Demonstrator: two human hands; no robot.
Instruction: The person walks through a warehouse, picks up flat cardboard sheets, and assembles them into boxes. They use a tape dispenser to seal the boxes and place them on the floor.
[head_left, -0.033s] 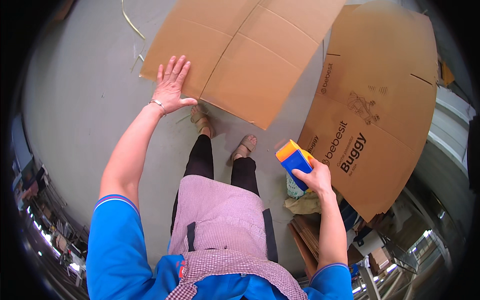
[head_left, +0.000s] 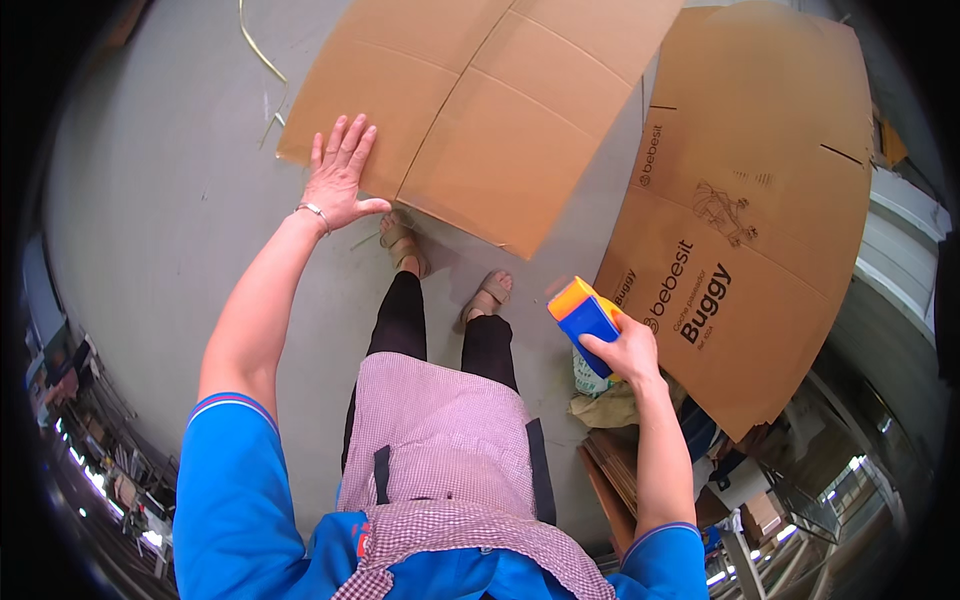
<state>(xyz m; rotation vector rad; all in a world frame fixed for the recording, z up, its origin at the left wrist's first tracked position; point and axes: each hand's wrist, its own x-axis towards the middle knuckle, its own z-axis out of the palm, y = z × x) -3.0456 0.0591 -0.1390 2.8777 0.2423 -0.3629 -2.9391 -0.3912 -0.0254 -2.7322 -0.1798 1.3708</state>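
Note:
My left hand (head_left: 340, 180) lies with fingers spread on the near left corner of a large plain brown cardboard sheet (head_left: 530, 140). A crease runs down the middle of this sheet. In my right hand (head_left: 630, 348) is a blue and yellow hand-held tape dispenser (head_left: 587, 322), its yellow end pointing up and left, away from me. The fingers are wrapped round its body. Between the dispenser and the sheet there is a gap, so the two do not touch.
A second large cardboard piece (head_left: 750, 200), printed in black, stands at the right. Folded cardboard (head_left: 610, 475) and a crumpled tan sack (head_left: 608, 408) are near my right forearm. Thin pale strips (head_left: 262, 55) lie on the grey floor (head_left: 160, 200) at the left. My feet (head_left: 400, 245) are close to the sheet's near edge.

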